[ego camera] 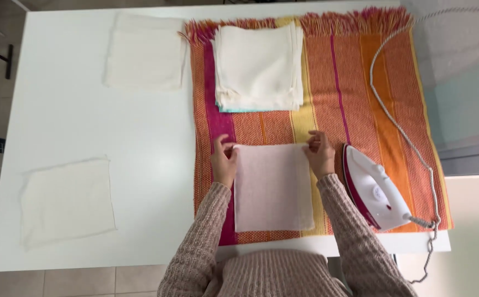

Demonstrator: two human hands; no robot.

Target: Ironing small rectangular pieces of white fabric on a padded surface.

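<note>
Thin white cloth (273, 187), top corners in both hands, iron (372, 190) just right.

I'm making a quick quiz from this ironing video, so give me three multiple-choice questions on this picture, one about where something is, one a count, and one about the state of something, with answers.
1. Where is the iron?
A. On the bare white table by the left edge
B. On the striped blanket, beside the right hand
C. On top of the cloth stack

2. How many single cloths or small piles lie on the bare white table, off the striped blanket?
A. Two
B. None
C. Five

3. What is the state of the thin cloth between the hands?
A. Rolled into a tube
B. Crumpled in a ball
C. Spread flat, held at its two top corners

Answers: 1 B, the iron sits on the blanket next to the right hand. 2 A, one lies at the far left corner and one nearer. 3 C, the left hand and right hand pinch its top corners while it lies flat.
</note>
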